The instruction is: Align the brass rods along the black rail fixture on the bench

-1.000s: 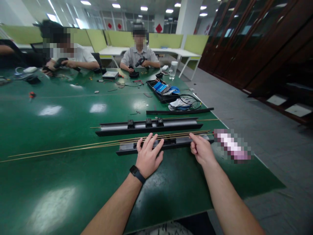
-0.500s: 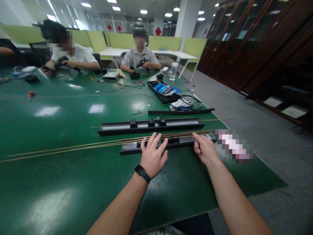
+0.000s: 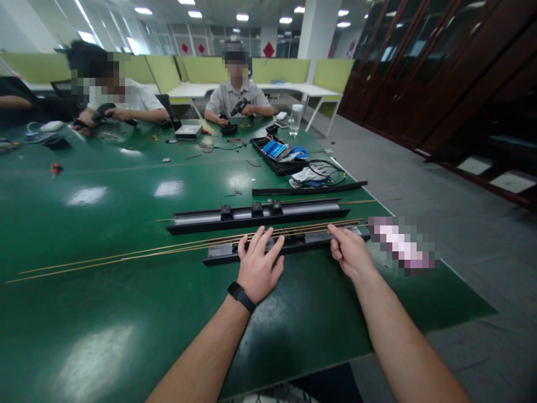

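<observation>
My left hand (image 3: 259,268) spreads its fingers over several long thin brass-coloured rods (image 3: 138,256), fingertips resting on or just above them. These rods lie across a black-and-silver rail (image 3: 218,253) with dark blocks, partly covered by my hand. Near the rail's right end, my right hand (image 3: 350,251) is closed, its index finger and thumb pinching at the rods; the exact contact is partly hidden. Behind lies a second rail (image 3: 193,221) with three dark blocks (image 3: 257,209) along it and a thin rod under or behind it.
Farther back are a black strip (image 3: 310,188), white-and-blue gloves (image 3: 310,174) and a black tray (image 3: 274,163) holding blue packets. A blurred-out pink item (image 3: 400,243) lies by the table's right edge. Two people across the green table (image 3: 104,308) hold dark power tools.
The view has tilted slightly. Both hands keep nearly the same pose and place on the rods, and nothing has been taken up or let go.
</observation>
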The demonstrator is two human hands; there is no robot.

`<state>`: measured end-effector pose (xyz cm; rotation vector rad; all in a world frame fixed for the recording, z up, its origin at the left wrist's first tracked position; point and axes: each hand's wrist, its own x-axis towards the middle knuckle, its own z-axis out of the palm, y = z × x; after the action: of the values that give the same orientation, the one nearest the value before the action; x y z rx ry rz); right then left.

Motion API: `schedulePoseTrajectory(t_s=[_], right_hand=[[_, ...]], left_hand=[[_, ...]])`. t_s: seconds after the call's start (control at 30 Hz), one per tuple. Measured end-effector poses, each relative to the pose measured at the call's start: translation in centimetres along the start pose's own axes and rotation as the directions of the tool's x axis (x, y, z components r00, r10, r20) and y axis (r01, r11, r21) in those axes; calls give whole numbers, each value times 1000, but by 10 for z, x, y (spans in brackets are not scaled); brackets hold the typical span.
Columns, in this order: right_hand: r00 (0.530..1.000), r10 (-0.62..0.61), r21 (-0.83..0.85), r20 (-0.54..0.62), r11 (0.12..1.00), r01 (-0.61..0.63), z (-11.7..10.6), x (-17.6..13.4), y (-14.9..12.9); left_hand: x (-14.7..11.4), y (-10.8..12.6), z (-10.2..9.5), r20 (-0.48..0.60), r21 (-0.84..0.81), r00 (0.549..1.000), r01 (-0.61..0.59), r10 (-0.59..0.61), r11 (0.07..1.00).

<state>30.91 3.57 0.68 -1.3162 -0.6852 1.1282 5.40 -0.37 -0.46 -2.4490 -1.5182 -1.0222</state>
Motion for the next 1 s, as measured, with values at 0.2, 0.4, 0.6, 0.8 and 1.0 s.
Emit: schedulePoseTrajectory(t_s=[0.2,0.4,0.6,0.8,1.0], right_hand=[[1000,-8,10,16,1000,8,-1,0,0],[1000,-11,-3,17,1000,11,-1,0,0],[1000,16,-4,6,1000,-16,-2,3,2],[1000,9,-1,8,1000,-9,-1,4,3],[1000,-1,-8,15,1000,1,0,3,1]], left_hand=[[-1,0,1,7,1,1000,0,0,1000],[0,0,-1,3,3,1000,-3,3,1000],[0,0,0,-1,9,1000,-10,10,1000],[0,0,0,-2,17,1000,-11,11,1000],[-1,-1,1,-19,22,1000,-20,20,1000]])
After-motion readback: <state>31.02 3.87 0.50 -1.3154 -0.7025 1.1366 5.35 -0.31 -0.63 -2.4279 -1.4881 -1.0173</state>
